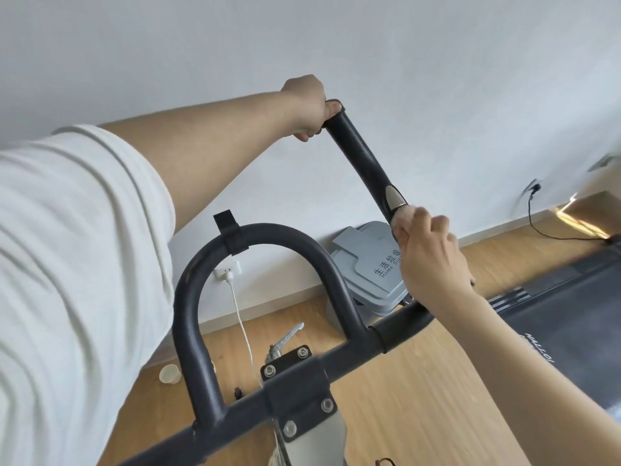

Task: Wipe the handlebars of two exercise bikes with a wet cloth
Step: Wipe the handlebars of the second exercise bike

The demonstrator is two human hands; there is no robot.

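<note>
Your left hand (309,107) clamps the tip of the grip (358,153), steadying it. Your right hand (433,257) pinches the cloth (401,216) round its lower end. Wrap fully; draw upward, pressure even.

Bin (373,264) behind handlebar (361,159); treadmill (571,314) to its right

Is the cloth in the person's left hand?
No, the left hand grips the bare end of the handlebar, while the right hand holds the cloth against it further along.
</note>
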